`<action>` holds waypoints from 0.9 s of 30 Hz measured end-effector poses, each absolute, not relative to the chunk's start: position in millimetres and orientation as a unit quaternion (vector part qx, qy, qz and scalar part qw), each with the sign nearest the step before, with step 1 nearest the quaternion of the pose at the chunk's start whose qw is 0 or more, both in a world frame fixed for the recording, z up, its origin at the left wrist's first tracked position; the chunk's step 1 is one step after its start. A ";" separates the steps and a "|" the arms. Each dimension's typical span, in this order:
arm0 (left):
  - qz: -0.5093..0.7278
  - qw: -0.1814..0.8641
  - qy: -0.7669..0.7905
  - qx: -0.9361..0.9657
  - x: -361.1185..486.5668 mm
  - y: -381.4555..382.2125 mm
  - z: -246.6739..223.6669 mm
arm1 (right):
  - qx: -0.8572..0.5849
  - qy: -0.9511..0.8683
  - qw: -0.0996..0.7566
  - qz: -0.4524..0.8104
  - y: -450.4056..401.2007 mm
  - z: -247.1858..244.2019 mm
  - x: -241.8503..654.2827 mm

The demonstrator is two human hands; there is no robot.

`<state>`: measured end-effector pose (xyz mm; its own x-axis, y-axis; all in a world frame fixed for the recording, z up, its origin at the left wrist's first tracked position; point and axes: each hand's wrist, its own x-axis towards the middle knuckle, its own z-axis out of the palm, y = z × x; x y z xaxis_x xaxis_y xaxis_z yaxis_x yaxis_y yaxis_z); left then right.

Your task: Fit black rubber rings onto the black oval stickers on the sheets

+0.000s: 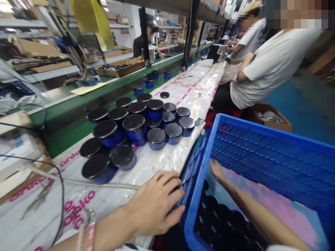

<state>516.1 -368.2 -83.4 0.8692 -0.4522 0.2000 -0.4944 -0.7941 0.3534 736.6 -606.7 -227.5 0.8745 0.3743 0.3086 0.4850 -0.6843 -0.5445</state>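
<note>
My eye goes to the hands, set apart: the left hand (163, 200) lies with fingers loosely spread at the surface's (196, 83) edge, beside the blue basket (274, 153); the right hand (217, 169) reaches inside it, its grip unclear. From the head view, round blue-and-black containers (134, 127) cluster on the surface, some stacked. They look rigid, light, slick-topped; best held around the sides.

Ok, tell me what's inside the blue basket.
Inside the blue basket are many dark round pieces, a pink-and-blue sheet and the right hand. Whatever lies beneath the pieces and the sheet is covered and can't be seen.
</note>
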 end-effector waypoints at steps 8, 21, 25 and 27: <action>0.105 0.177 -0.261 0.943 517.1 -366.9 -91.8 | -0.810 -0.306 0.423 -0.267 -538.7 -46.6 747.3; 0.128 0.155 -0.266 0.943 519.2 -364.1 -104.2 | -0.816 -0.575 0.054 -0.025 -349.6 9.3 638.7; 0.123 0.156 -0.264 0.944 518.6 -363.9 -102.3 | -0.826 -0.549 0.075 -0.098 -339.3 2.0 624.0; 0.123 0.158 -0.263 0.944 518.7 -363.8 -101.6 | -0.824 -0.541 0.096 -0.137 -335.0 -3.8 620.1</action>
<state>518.7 -363.8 -101.6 0.8313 -0.4583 0.3145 -0.5356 -0.8117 0.2328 620.1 -335.0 -3.8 0.3773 0.8658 0.3287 0.9181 -0.3963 -0.0098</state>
